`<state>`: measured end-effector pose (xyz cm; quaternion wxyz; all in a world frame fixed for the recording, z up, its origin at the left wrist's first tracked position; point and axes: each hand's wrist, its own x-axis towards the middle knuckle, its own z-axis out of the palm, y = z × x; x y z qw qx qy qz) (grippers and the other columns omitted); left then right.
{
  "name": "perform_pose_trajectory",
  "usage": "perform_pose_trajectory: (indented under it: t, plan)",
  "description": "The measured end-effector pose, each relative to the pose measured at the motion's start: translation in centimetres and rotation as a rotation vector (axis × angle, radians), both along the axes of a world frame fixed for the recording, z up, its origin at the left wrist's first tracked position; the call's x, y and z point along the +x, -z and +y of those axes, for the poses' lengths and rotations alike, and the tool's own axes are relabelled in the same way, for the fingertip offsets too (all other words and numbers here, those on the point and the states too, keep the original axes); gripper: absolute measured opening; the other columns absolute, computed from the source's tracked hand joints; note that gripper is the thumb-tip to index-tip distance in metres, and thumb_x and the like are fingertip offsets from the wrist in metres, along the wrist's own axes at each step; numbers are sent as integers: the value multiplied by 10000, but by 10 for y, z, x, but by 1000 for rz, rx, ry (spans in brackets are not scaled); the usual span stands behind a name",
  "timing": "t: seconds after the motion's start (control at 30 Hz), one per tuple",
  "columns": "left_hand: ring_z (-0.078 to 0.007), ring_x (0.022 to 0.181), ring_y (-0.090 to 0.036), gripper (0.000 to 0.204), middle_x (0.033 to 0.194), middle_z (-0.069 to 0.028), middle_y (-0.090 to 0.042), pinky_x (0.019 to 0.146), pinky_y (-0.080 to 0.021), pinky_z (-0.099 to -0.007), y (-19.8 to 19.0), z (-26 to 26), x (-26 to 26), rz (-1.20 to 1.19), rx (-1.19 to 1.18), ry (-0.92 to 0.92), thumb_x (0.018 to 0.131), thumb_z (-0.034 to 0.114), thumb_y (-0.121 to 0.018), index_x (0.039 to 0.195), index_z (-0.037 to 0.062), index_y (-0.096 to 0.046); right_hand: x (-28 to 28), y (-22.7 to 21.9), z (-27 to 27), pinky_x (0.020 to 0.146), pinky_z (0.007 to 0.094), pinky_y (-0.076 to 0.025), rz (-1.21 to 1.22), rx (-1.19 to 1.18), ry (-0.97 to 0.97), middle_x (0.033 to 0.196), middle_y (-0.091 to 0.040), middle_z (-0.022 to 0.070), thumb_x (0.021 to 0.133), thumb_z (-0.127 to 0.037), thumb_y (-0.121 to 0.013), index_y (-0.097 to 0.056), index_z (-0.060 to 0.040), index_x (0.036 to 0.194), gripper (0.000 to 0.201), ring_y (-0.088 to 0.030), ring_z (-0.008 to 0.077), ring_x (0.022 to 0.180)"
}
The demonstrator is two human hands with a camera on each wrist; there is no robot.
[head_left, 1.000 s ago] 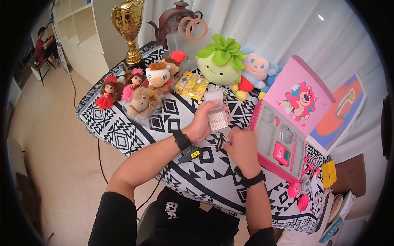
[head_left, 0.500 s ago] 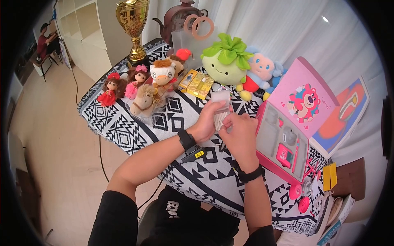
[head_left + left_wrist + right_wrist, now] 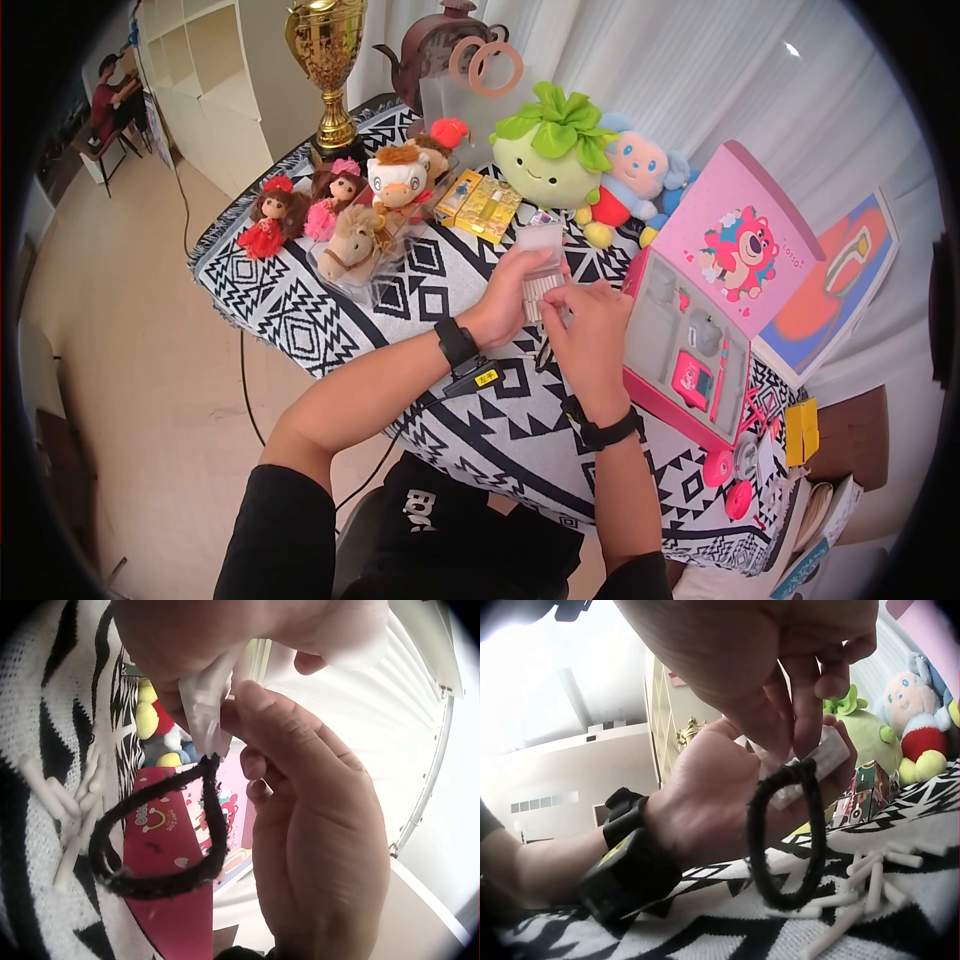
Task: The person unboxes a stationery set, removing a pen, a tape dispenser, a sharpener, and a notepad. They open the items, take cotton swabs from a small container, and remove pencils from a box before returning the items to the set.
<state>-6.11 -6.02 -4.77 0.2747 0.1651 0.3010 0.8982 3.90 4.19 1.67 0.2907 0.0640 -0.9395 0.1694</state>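
My left hand (image 3: pixel 503 302) grips a small clear plastic case (image 3: pixel 541 238), its lid raised. A row of short white sticks (image 3: pixel 541 290) lies inside it. My right hand (image 3: pixel 592 340) is at the case's lower edge, thumb and fingertips pinching at the sticks; the fingertips partly hide what is between them. Below the case hangs a fuzzy black loop (image 3: pixel 757 847), also in the left wrist view. Several loose white sticks (image 3: pixel 875 885) lie scattered on the patterned cloth (image 3: pixel 480 430) under the hands.
Right of the hands stands an open pink gift box (image 3: pixel 680 430). Behind are a green plush (image 3: pixel 548 175), a blue plush (image 3: pixel 638 165) and yellow boxes (image 3: pixel 480 208). Dolls (image 3: pixel 270 225), plush horses (image 3: pixel 350 245) and a gold trophy (image 3: pixel 330 60) stand left; pink rolls (image 3: pixel 738 498) lie front right.
My right hand has risen from the cloth beside the black loop to the case and then stayed there, its fingertips shifting slightly. My left hand keeps holding the case.
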Motion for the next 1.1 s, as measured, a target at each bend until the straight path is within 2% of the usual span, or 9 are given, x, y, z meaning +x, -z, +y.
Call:
perform_pose_trajectory:
  t: [0.07,0.2,0.37,0.67,0.9,1.0,1.1]
  plan:
    - [-175,995,-665,453,1073,-64,-670,872,-556,-339,1,-1,0,2,8,9,1022,358,-569,1370,68,-552,1,2,4,857,421,-384,-43,-19,15,840,-727,41,820,-95,-777,-743,-99,890,78,-625,263,858]
    - [-171,997,-664,448,1080,-64,-674,893,-548,-339,3,0,0,6,19,35,1023,353,-567,1368,68,-556,-1,-1,7,847,422,-388,-28,-26,-19,890,-738,62,822,-65,-759,-751,-86,944,124,-623,277,881]
    - [-176,1012,-667,436,1101,-67,-677,910,-540,-344,4,2,-1,12,4,-14,1027,347,-559,1361,67,-565,-4,-4,4,811,415,-384,8,-10,-168,947,-729,74,771,43,-693,-744,-58,1008,262,-609,275,899]
    - [-179,1031,-664,442,1088,-62,-671,914,-538,-345,5,1,-1,12,5,20,1030,355,-548,1370,72,-561,-3,-1,13,822,411,-392,-1,34,-233,937,-737,74,748,77,-671,-748,-57,977,277,-604,277,900]
    - [-175,1013,-667,448,1092,-62,-673,909,-540,-341,5,2,-1,6,3,17,1028,358,-550,1377,78,-549,1,-6,14,823,419,-401,16,16,-217,929,-724,79,775,57,-674,-737,-61,975,240,-607,283,898]
    - [-191,992,-677,466,1082,-65,-673,900,-557,-362,0,-1,-2,-12,-2,9,1017,372,-561,1375,74,-545,5,-10,19,827,417,-407,98,-57,-185,926,-718,81,795,35,-684,-732,-58,976,209,-606,288,886]
    - [-213,970,-687,488,1064,-70,-669,890,-576,-393,-8,-5,-9,-12,-1,-23,1004,386,-566,1372,65,-536,13,-10,35,832,427,-412,122,-59,-78,901,-719,71,800,7,-705,-726,-63,942,161,-605,289,869]
